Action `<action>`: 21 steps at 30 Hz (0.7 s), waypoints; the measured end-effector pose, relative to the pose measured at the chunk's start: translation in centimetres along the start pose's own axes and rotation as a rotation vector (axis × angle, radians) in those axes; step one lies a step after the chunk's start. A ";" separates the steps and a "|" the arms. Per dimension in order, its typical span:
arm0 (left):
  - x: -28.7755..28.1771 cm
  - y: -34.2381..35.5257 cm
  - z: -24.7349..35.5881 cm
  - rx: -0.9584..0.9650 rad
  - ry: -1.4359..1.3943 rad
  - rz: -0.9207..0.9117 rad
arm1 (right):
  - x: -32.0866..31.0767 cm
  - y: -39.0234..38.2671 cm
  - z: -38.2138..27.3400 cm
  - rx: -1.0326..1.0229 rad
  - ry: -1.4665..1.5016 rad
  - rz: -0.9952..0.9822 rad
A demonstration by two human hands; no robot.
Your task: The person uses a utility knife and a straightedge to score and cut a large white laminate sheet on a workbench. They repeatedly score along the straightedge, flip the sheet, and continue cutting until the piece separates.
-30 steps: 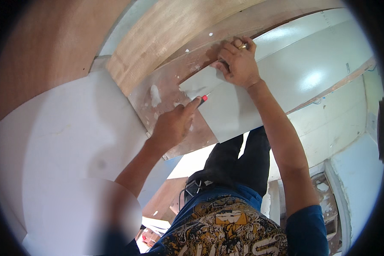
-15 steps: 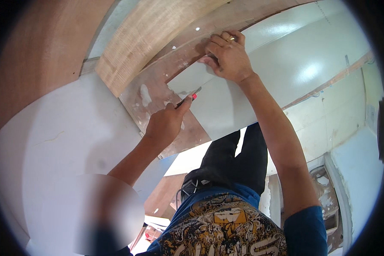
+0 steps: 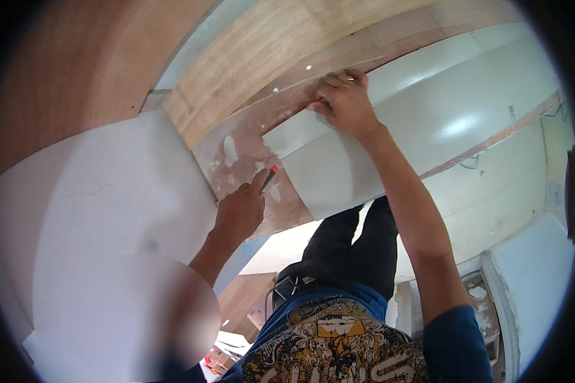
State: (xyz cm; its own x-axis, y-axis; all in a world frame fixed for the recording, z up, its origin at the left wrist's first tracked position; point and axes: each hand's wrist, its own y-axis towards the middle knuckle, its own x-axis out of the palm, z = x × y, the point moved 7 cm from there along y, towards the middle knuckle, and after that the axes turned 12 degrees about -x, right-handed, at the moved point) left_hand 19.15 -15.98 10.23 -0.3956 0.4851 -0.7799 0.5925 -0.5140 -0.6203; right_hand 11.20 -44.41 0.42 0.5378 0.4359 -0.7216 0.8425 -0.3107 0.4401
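My left hand (image 3: 239,207) is closed around a red-and-black utility knife (image 3: 269,179), held over the left end of a glossy pale sheet (image 3: 338,172). The blade cannot be made out now. My right hand (image 3: 346,105) lies at the sheet's far edge, its fingers curled and the thumb drawn in toward them. What it grips, if anything, is hidden beneath the hand. A thin straight line crosses the sheet lengthwise, from its left end toward my right hand. Under the sheet, a reddish-brown board (image 3: 287,201) with pale patches shows at the left and along the far side.
A light wooden panel (image 3: 236,64) rises along the far side, with a larger brown panel (image 3: 76,76) at the far left. A white surface (image 3: 108,191) fills the left. Along the sheet's near right side runs a narrow wooden edge (image 3: 492,143).
My left hand has drawn the knife back toward me and left, off the line on the sheet. My right hand stays at the far edge while the view has shifted slightly.
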 end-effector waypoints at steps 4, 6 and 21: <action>2.3 0.3 0.6 -0.011 -0.514 0.158 | 1.2 1.8 0.4 0.059 -0.038 -0.327; 4.4 0.9 1.6 0.034 -0.674 0.174 | 0.3 1.6 0.8 -0.026 0.033 -0.476; 9.4 1.5 5.8 0.019 -0.587 0.362 | -15.7 0.5 14.3 -0.114 -0.310 -0.711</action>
State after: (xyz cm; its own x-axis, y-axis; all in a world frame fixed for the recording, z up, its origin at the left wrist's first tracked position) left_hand 12.22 -16.30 1.52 -0.4930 -0.1803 -0.8512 0.7486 -0.5865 -0.3093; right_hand 2.77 -63.49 4.33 -0.1513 0.2365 -0.9598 0.9884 0.0508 -0.1433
